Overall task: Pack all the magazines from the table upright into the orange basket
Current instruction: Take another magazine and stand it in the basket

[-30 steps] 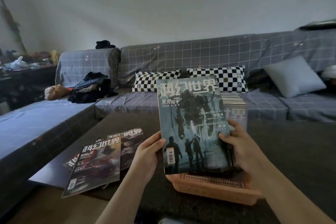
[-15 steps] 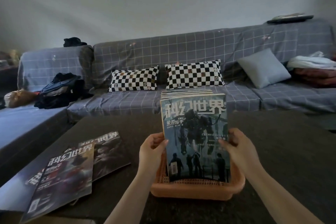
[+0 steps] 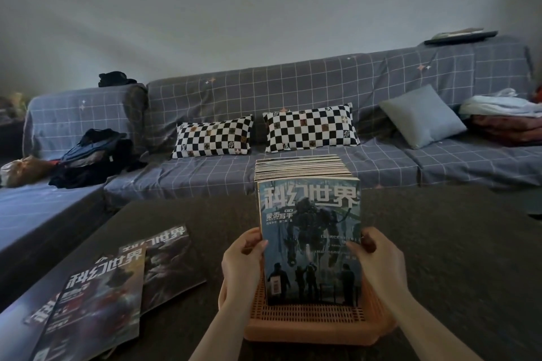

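Observation:
An orange basket [image 3: 311, 328] stands on the dark table in front of me, packed with several upright magazines [image 3: 302, 168]. The front magazine [image 3: 311, 240], blue-grey with a robot figure and white title, stands upright at the near end of the row. My left hand [image 3: 242, 267] grips its left edge and my right hand [image 3: 378, 264] grips its right edge. Overlapping magazines [image 3: 96, 302] lie flat on the table at the lower left, another one [image 3: 167, 261] beside them.
A grey checked sofa [image 3: 293, 97] runs along the far and left sides of the table [image 3: 454, 258]. Two checkerboard pillows [image 3: 311, 126], a grey cushion [image 3: 422, 116], dark clothes [image 3: 93, 155] and folded bedding [image 3: 504, 114] lie on it.
The blue-grey magazine came down from above the basket into it and now stands against the row. Both hands stayed on its edges.

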A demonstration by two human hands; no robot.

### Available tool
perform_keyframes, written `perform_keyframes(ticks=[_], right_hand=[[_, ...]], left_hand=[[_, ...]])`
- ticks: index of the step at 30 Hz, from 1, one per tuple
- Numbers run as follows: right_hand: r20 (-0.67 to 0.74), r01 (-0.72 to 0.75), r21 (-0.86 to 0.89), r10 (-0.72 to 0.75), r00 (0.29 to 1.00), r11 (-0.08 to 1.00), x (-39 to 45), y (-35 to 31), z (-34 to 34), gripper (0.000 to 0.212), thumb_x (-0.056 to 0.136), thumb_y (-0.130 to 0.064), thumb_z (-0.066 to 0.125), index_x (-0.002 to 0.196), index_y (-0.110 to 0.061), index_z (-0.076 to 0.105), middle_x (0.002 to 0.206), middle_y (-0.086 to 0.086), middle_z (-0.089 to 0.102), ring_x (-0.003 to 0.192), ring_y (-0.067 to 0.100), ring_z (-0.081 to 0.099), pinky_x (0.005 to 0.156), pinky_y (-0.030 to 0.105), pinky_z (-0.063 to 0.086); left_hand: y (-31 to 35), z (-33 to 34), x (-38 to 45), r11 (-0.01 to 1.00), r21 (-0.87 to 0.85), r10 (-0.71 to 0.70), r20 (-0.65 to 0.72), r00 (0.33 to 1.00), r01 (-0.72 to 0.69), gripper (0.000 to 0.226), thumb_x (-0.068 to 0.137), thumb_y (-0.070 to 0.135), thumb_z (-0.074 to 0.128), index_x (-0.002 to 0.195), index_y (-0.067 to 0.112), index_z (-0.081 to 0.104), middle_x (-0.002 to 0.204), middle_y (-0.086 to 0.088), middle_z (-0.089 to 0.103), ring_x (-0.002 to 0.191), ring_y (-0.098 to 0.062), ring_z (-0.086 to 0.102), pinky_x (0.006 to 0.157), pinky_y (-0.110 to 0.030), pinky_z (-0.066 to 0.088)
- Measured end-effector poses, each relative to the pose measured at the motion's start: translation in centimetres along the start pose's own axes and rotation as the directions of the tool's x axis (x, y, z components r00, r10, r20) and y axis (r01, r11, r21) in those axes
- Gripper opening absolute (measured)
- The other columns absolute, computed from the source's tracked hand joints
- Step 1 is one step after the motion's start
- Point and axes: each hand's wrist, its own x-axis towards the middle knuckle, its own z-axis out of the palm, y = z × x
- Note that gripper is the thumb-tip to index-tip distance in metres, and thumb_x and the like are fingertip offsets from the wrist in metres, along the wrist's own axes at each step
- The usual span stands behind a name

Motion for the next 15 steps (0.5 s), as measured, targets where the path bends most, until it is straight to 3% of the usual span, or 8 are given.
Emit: perform_keyframes(ticks=[3, 6, 10, 13, 15], right_hand=[[0.003, 0.025, 0.001, -0.025, 1.0, 1.0, -0.1, 0.2, 0.3, 0.016, 0.083, -0.024, 0.069, 0.096, -0.019, 0.06, 0.077, -0.018, 0.054, 0.069, -0.002, 0.051, 0.056, 0.012, 0.038], [0.003, 0.062, 0.008, -0.062, 0.998, 0.998, -0.3, 0.2, 0.5, 0.016, 0.084, -0.024, 0.067, 0.097, -0.019, 0.058, 0.085, -0.009, 0.062, 0.074, 0.004, 0.057, 0.058, 0.017, 0.043], [-0.036, 0.064, -0.006, -0.064, 0.997, 0.998, -0.6, 0.2, 0.9, 0.033, 0.083, -0.023, 0.068, 0.112, -0.014, 0.056, 0.104, 0.001, 0.06, 0.081, 0.011, 0.059, 0.068, 0.023, 0.048], [-0.049, 0.044, 0.028, -0.042, 0.998, 0.999, -0.5, 0.4, 1.0, 0.052, 0.082, -0.023, 0.069, 0.129, -0.013, 0.048, 0.123, 0.004, 0.055, 0.102, 0.016, 0.059, 0.083, 0.031, 0.051], [0.04, 0.035, 0.043, -0.037, 0.999, 0.998, -0.4, 0.5, 1.2, 0.058, 0.086, -0.023, 0.065, 0.138, -0.016, 0.041, 0.132, 0.003, 0.053, 0.114, 0.017, 0.055, 0.092, 0.032, 0.049]], left_hand=[[-0.4, 0.0, 0.0, 0.997, 0.07, 0.022, -0.021, 1.0, -0.02, 0.022, 0.086, 0.015, 0.07, 0.08, 0.035, 0.067, 0.085, 0.015, 0.071, 0.07, 0.005, 0.066, 0.05, -0.01, 0.049], [-0.7, 0.1, -0.1, 0.991, 0.115, 0.067, -0.035, 0.997, -0.062, 0.02, 0.086, 0.017, 0.07, 0.081, 0.036, 0.066, 0.081, 0.017, 0.071, 0.073, 0.004, 0.066, 0.058, -0.015, 0.05], [-1.1, 0.2, -0.1, 0.988, 0.135, 0.084, -0.055, 0.995, -0.076, 0.011, 0.088, 0.021, 0.069, 0.093, 0.027, 0.061, 0.09, 0.013, 0.068, 0.081, 0.0, 0.064, 0.058, -0.012, 0.047], [-1.2, 0.3, -0.2, 0.989, 0.111, 0.095, -0.013, 0.995, -0.093, 0.025, 0.09, 0.02, 0.066, 0.108, 0.033, 0.055, 0.1, 0.018, 0.062, 0.088, 0.004, 0.06, 0.065, -0.013, 0.048], [-1.1, 0.4, -0.3, 0.988, 0.1, 0.11, 0.061, 0.992, -0.115, 0.031, 0.094, 0.017, 0.061, 0.109, 0.042, 0.054, 0.102, 0.02, 0.062, 0.088, 0.005, 0.061, 0.068, -0.017, 0.052]])
